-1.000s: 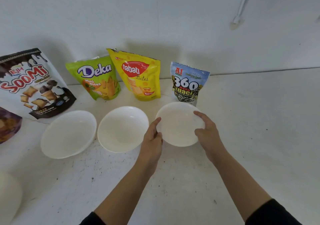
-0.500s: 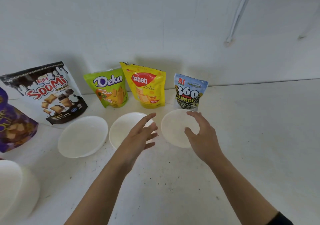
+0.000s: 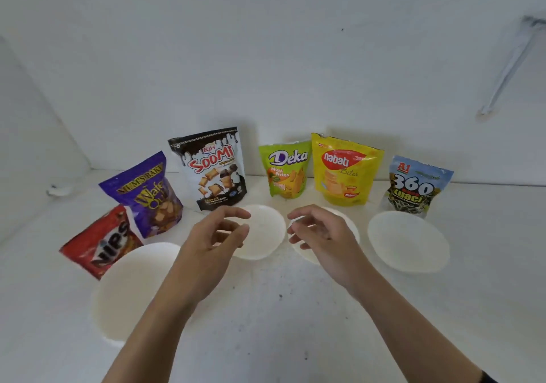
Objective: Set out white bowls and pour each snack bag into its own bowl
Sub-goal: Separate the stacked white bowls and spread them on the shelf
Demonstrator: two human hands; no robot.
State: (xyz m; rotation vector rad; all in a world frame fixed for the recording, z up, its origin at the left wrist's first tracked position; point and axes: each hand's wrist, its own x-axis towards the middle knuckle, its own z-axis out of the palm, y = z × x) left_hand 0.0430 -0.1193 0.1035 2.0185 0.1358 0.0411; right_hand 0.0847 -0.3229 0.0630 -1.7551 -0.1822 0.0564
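1. Standing on a white table (image 3: 280,326) against a white wall (image 3: 266,57) are six snack bags (image 3: 212,170).
2. Left hand (image 3: 214,236) and right hand (image 3: 325,235) hover empty, loosely curled, with a white bowl (image 3: 266,235) at the left hand's three o'clock.

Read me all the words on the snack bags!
"NIPS": red bag
"MUM'S BAKE", "Wafe", the rest is unclear: purple bag
"EJH", "SooMi": black bag
"Deka", "Mini Bites": green bag
"nabati", "Bites": yellow bag
"A1", "360", "kuaci": blue bag
The smaller print on every bag is too blurred to read.
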